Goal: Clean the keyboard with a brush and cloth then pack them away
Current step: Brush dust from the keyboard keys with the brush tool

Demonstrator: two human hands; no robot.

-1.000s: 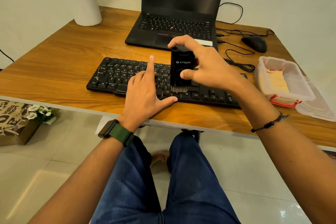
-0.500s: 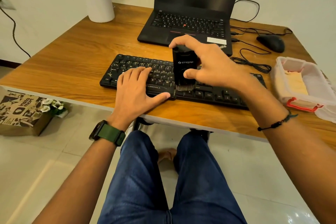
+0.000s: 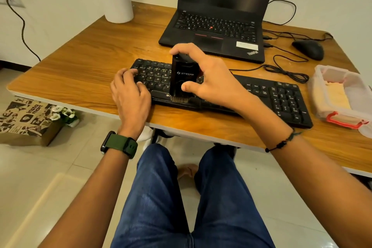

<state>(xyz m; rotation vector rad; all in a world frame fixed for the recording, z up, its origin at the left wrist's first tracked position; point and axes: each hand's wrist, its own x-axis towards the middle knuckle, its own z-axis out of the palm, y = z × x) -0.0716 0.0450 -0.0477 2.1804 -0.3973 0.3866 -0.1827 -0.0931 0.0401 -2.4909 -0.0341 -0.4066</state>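
Head view: the black keyboard (image 3: 231, 94) lies across the centre of the frame on the wooden desk (image 3: 84, 66), its long axis running from centre left down toward the lower right. The right hand (image 3: 209, 78) grips the black brush (image 3: 184, 78) upright, thumb on its front face low down and fingers curled over the top cap; the bristles (image 3: 181, 99) touch the keyboard's near edge at the space-bar row. The left hand (image 3: 130, 92) rests on the keyboard's left end with its fingers bent and pressed on the keys. Compared with the frame half a second earlier, the left hand has slid from beside the brush out to the left end, its fingers now curled where they lay flat and extended; one second earlier its index finger pointed straight out. The right hand keeps the same grip, and the brush remains at the front row. The viewpoint has also shifted, so the whole scene sits further right and lower in the frame. At the right edge, a clear plastic box (image 3: 340, 96) with a red clasp holds the yellow cloth (image 3: 338, 93), well apart from both hands. A laptop (image 3: 217, 26) stands open behind the keyboard, a mouse (image 3: 309, 49) is at the upper right, and a white plant pot (image 3: 118, 2) is at the upper left.
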